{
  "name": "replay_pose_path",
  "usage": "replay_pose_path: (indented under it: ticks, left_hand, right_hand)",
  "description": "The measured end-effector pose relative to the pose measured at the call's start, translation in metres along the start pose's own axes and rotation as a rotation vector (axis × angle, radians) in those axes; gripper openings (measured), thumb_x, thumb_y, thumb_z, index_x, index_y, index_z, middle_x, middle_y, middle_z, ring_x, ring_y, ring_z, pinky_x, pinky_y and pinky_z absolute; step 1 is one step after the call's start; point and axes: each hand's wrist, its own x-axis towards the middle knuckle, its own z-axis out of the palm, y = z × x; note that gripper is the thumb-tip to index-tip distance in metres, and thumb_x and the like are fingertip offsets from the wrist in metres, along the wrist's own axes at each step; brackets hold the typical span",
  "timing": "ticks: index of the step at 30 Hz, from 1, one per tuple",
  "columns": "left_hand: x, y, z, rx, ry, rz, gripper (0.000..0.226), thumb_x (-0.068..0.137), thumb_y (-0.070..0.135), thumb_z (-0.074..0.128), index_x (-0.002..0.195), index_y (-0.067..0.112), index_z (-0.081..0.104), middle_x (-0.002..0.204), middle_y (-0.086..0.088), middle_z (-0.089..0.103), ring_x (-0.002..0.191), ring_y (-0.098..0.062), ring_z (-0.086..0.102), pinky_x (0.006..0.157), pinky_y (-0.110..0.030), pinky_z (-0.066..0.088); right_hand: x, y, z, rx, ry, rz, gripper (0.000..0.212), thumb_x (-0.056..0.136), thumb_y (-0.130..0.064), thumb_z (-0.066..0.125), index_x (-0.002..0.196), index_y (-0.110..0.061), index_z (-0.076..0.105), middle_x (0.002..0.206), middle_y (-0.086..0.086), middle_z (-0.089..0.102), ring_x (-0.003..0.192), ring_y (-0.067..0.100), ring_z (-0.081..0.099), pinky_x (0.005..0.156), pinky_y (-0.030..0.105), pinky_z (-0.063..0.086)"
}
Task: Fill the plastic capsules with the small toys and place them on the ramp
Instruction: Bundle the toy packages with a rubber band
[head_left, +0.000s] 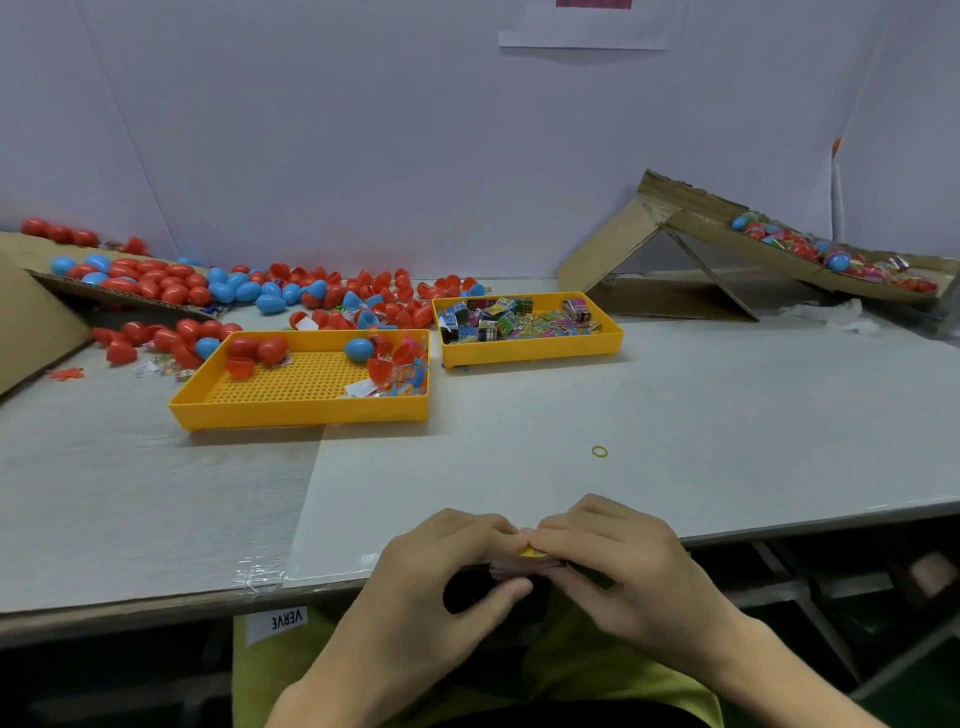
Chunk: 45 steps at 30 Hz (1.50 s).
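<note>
Bottom centre: left hand and right hand both pinch a small yellow item. Capsules crowd the ramp, right.

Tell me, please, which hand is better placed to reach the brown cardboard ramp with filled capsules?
Right hand, probably: the brown cardboard ramp slopes far right on the table, its side; the left hand would cross over. Both pinch a small yellow item.

Grey tabletop open up to yellow perforated plastic tray and yellow toy-filled tray; brown cardboard ramp blocks far right.
</note>
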Motion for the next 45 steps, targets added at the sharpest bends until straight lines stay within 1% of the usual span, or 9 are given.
replay_pose_path:
  ticks: [4,7,12,18,22,30,36,40,45]
  left_hand:
    - [0.005,0.003,-0.002,0.008,-0.036,-0.078,0.034,0.081,0.041,0.073,0.113,0.044,0.061,0.103,0.027,0.065,0.096,0.008,0.060,0.081,-0.007,0.048]
    - [0.011,0.001,-0.006,-0.008,-0.001,-0.130,0.030,0.082,0.029,0.073,0.108,0.041,0.066,0.101,0.031,0.068,0.092,0.008,0.064,0.078,-0.005,0.046]
    - [0.027,-0.004,-0.015,-0.048,-0.062,-0.200,0.026,0.084,0.034,0.079,0.107,0.040,0.067,0.098,0.031,0.070,0.099,0.006,0.065,0.084,-0.010,0.047]
    - [0.035,-0.008,-0.013,0.054,-0.040,-0.205,0.015,0.084,0.024,0.080,0.097,0.032,0.078,0.090,0.023,0.073,0.090,0.006,0.063,0.077,-0.010,0.044]
    - [0.036,-0.012,-0.010,0.110,-0.004,-0.263,0.021,0.081,0.034,0.081,0.102,0.037,0.078,0.087,0.021,0.066,0.092,0.004,0.058,0.072,-0.010,0.042]
    - [0.039,-0.013,-0.012,0.120,-0.065,-0.214,0.017,0.085,0.031,0.078,0.101,0.028,0.080,0.087,0.024,0.066,0.088,-0.002,0.058,0.072,-0.017,0.047]
    - [0.039,-0.012,-0.013,0.070,-0.124,-0.205,0.016,0.087,0.026,0.076,0.103,0.028,0.078,0.090,0.021,0.066,0.088,-0.004,0.060,0.070,-0.013,0.045]
    - [0.036,-0.011,-0.013,0.035,-0.141,-0.195,0.023,0.083,0.037,0.078,0.106,0.033,0.076,0.090,0.020,0.065,0.087,-0.006,0.061,0.067,-0.012,0.044]
    - [0.037,-0.007,-0.011,0.073,-0.127,-0.216,0.054,0.071,0.056,0.082,0.119,0.034,0.070,0.101,0.023,0.067,0.090,0.005,0.058,0.072,-0.009,0.043]
  right_hand:
    - [0.009,-0.003,-0.007,0.210,-0.018,0.265,0.023,0.081,-0.014,0.076,0.100,-0.028,0.078,0.087,-0.024,0.070,0.078,0.002,0.064,0.070,0.016,0.049]
    - [0.016,-0.002,-0.010,0.293,-0.060,0.386,0.017,0.080,-0.022,0.075,0.095,-0.029,0.078,0.083,-0.018,0.073,0.079,0.006,0.068,0.069,0.021,0.052]
    - [0.027,0.001,-0.011,0.333,-0.065,0.440,0.012,0.081,-0.027,0.075,0.092,-0.028,0.079,0.079,-0.015,0.074,0.075,0.011,0.068,0.066,0.029,0.054]
    - [0.032,0.010,-0.003,0.230,-0.090,0.490,0.021,0.077,-0.023,0.081,0.094,-0.035,0.079,0.087,-0.018,0.069,0.089,0.006,0.062,0.073,0.018,0.045]
    - [0.029,0.009,-0.001,0.148,-0.055,0.372,0.043,0.078,-0.019,0.076,0.119,-0.031,0.070,0.098,-0.020,0.067,0.091,-0.002,0.061,0.079,0.008,0.044]
    - [0.019,0.014,-0.004,0.079,-0.027,0.214,0.033,0.082,-0.018,0.078,0.113,-0.027,0.072,0.143,-0.017,0.054,0.114,-0.001,0.059,0.094,0.025,0.049]
    - [0.030,0.016,-0.007,0.154,-0.090,0.314,0.013,0.083,-0.025,0.075,0.095,-0.028,0.075,0.091,-0.018,0.072,0.090,0.004,0.063,0.079,0.037,0.048]
    - [0.028,0.016,-0.003,0.193,-0.021,0.303,0.011,0.079,-0.016,0.078,0.087,-0.022,0.076,0.090,-0.016,0.073,0.085,0.006,0.066,0.071,0.044,0.052]
    - [0.026,0.016,0.000,0.205,0.010,0.319,0.013,0.079,-0.011,0.076,0.088,-0.020,0.078,0.091,-0.017,0.074,0.084,0.007,0.066,0.069,0.032,0.053]
